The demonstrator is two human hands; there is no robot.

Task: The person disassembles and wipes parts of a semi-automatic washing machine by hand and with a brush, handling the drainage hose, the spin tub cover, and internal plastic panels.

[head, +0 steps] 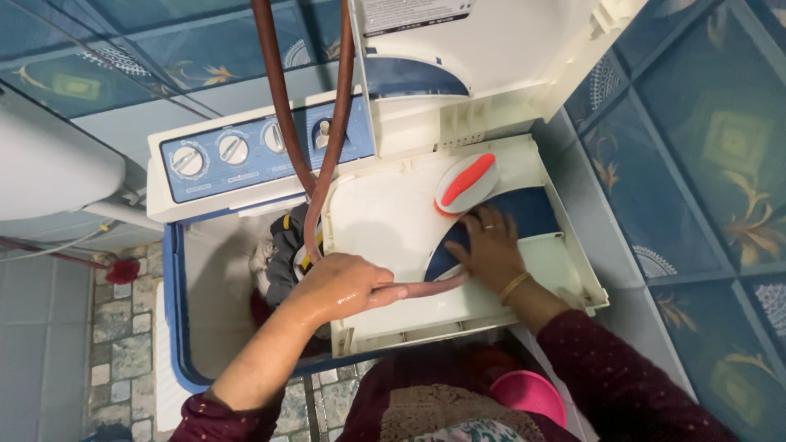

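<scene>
Hose [323,155], reddish-brown and looped, is clenched near its end in the wet left hand [340,286], fingers wrapped fully around it above the white washing-machine lid [385,221], while its two runs rise past the blue control panel [246,151] and out of the top of the view. Right hand [490,245] lies flat and open on the lid's dark blue patch, gripping nothing, just below a white and red brush [467,182]. Left of the lid, clothes [282,250] sit in the open tub.

- Brown hose [426,288] gripped by left hand [340,286] over open washer tub [214,286].
- Right hand [490,245] laid flat on white lid [385,221], beside red-white brush [467,182].
</scene>
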